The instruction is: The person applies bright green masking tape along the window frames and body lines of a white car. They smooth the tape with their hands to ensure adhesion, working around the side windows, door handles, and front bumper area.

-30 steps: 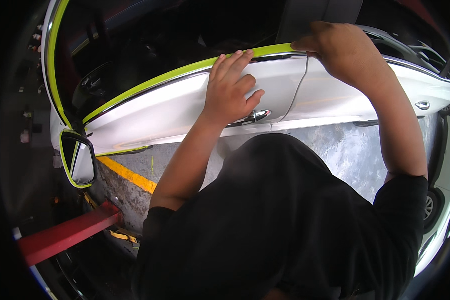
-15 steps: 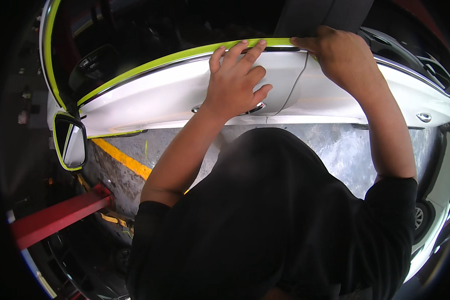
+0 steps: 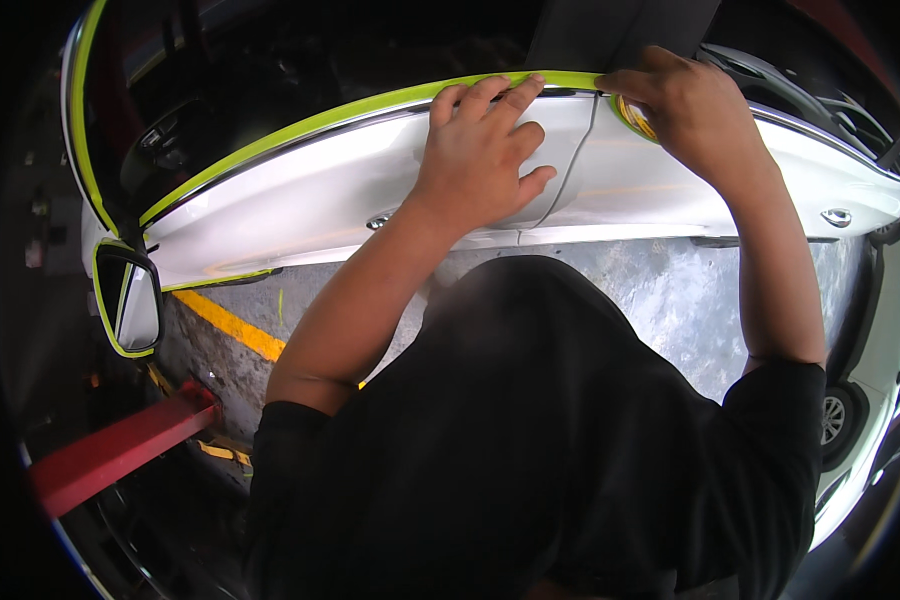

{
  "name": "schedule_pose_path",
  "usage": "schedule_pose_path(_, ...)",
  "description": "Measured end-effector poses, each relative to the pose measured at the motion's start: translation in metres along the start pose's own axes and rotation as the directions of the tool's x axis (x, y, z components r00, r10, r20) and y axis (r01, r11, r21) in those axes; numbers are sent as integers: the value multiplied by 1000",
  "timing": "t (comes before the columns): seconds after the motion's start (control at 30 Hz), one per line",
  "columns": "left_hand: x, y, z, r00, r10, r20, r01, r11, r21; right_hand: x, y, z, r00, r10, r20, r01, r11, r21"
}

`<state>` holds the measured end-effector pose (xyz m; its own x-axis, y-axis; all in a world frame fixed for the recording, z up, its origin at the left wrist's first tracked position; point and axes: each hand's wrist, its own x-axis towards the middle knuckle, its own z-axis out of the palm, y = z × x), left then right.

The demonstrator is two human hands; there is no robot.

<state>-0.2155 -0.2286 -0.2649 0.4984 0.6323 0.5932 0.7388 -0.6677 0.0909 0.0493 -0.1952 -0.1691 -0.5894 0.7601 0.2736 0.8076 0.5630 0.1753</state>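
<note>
One strip of yellow-green masking tape point(image 3: 300, 128) runs along the top edge of the white car door point(image 3: 330, 195), at the base of the window, and continues up the front window frame at the far left. The left hand point(image 3: 480, 150) lies flat on the door's upper panel, fingers spread, with the fingertips point(image 3: 490, 88) pressing on the tape line; it grips nothing. Just to its right, the right hand point(image 3: 685, 110) is closed around one tape roll point(image 3: 635, 115), of which only a yellow edge shows under the fingers. The roll sits at the tape's right end, touching the door's top edge. The two hands are close, separated by the vertical door seam.

Counted: two door handles, one point(image 3: 378, 220) below the left wrist, one point(image 3: 836, 216) far right. One side mirror point(image 3: 130, 300), edged in the same tape. One red beam point(image 3: 120, 450) on the floor, lower left. One yellow floor line point(image 3: 232, 325) beneath the door.
</note>
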Motion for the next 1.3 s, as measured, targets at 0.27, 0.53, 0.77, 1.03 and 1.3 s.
schedule_pose_path(0.27,11,-1,-4,994,89,66,-90,996,21,6,-13,6,997,74,23,-73,996,-53)
schedule_pose_path(0.53,39,13,4,975,178,132,-185,982,42,10,-23,8,963,269,-25,-269,963,3)
schedule_pose_path(0.77,42,15,15,975,207,81,-213,974,75,9,-36,10,892,448,60,-451,892,32)
schedule_pose_path(1.03,37,13,22,976,215,33,-218,972,87,12,-36,15,864,504,-6,-497,854,151)
schedule_pose_path(1.3,35,10,24,972,232,18,-233,968,95,15,-40,13,823,562,84,-568,818,94)
